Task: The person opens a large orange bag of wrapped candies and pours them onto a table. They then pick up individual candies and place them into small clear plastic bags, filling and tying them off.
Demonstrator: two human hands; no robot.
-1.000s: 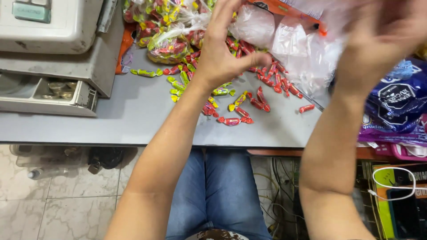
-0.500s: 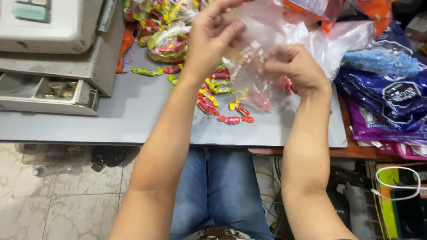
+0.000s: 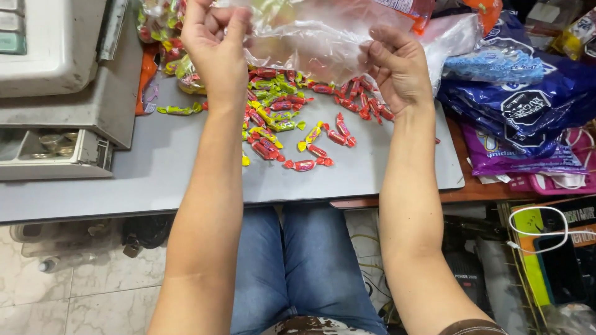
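Head cam, looking down at grey worktop (image 3: 186,180).

L hand (image 3: 214,46) raised at approx 11 o'clock, fingers curled, grip clenched on left edge of a clear plastic bag (image 3: 310,37). R hand (image 3: 397,68) at approx 1 o'clock, thumb and fingers pinching the bag's right edge. Bag is held up between both hands, above the worktop, stretched across top centre of view; can't tell if anything is inside.

Under and just below the bag: loose wrapped candies (image 3: 292,118), red and yellow-green wrappers, scattered on the worktop between the two forearms. One green candy (image 3: 177,110) lies apart at 9 o'clock of the pile; one red candy (image 3: 304,165) sits nearest the person, at 6 o'clock of it.

Far left, 9–10 o'clock: grey cash register (image 3: 56,68) w/ open drawer (image 3: 53,152), coins visible in it. Top left behind L hand: more bagged candy (image 3: 158,31), partly hidden. Right side, 2–3 o'clock: blue packets (image 3: 528,99) stacked over a purple packet (image 3: 515,158). Lower right: white cable (image 3: 537,232) looped on dark items below the worktop edge.

Person seated, blue jeans (image 3: 292,267) visible under the worktop; tiled floor (image 3: 81,304) at 7 o'clock.
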